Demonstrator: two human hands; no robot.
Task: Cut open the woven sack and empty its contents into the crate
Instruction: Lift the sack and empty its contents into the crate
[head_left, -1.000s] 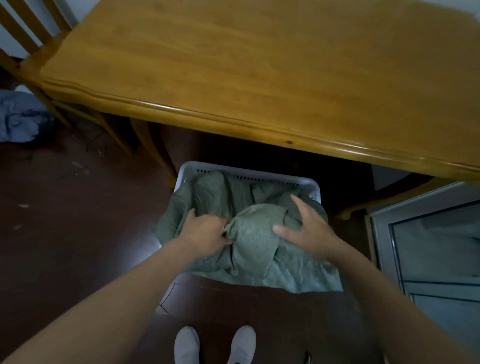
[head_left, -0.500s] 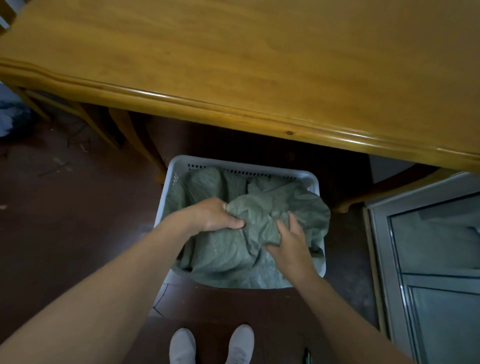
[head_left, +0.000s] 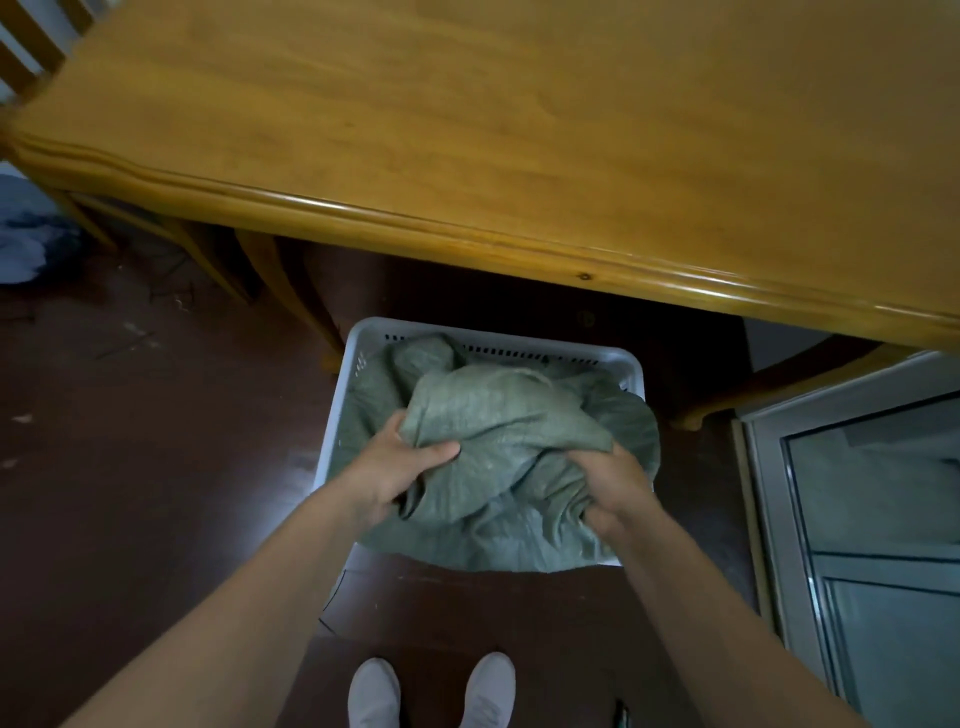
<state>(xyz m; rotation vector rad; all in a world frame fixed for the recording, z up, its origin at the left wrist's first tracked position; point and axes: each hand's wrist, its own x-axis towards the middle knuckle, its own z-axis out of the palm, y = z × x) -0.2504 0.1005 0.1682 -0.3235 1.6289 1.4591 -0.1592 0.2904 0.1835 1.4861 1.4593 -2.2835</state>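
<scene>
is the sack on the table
No, the sack lies bunched in the white crate, gripped by the left hand and right hand.

One sack (head_left: 498, 415), one crate (head_left: 358, 338), one table (head_left: 467, 130)

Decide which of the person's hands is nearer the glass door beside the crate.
Right. The right hand grips the sack at the side of the crate next to the glass door; the left hand grips it across the crate, farther away.
</scene>
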